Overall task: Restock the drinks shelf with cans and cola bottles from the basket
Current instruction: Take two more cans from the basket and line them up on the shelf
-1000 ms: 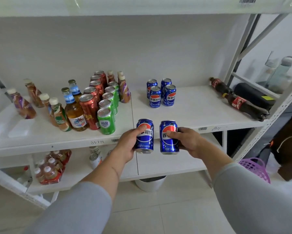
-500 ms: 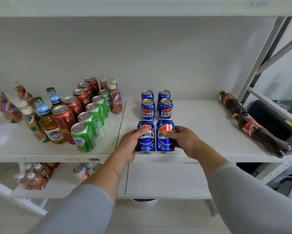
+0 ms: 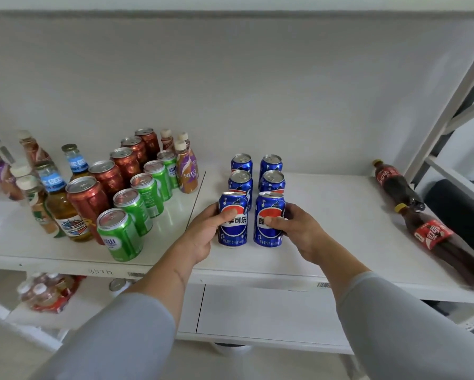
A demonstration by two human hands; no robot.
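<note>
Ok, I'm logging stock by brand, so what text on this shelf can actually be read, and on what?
"事可乐": blue can in the left hand.
"百": blue can in the right hand.
"NESC", cut off: purple bottle.
"857" and an unclear mark, handwritten: shelf edge.
Green cans, amber bottle, cola bottle, barcodes: too blurred.

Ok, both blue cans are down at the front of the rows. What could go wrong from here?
1. The left hand and right hand each grip a front blue can; letting go carelessly could tip one into the cans behind.
2. The two cola bottles lie on their sides near the shelf edge and might roll off.
</note>
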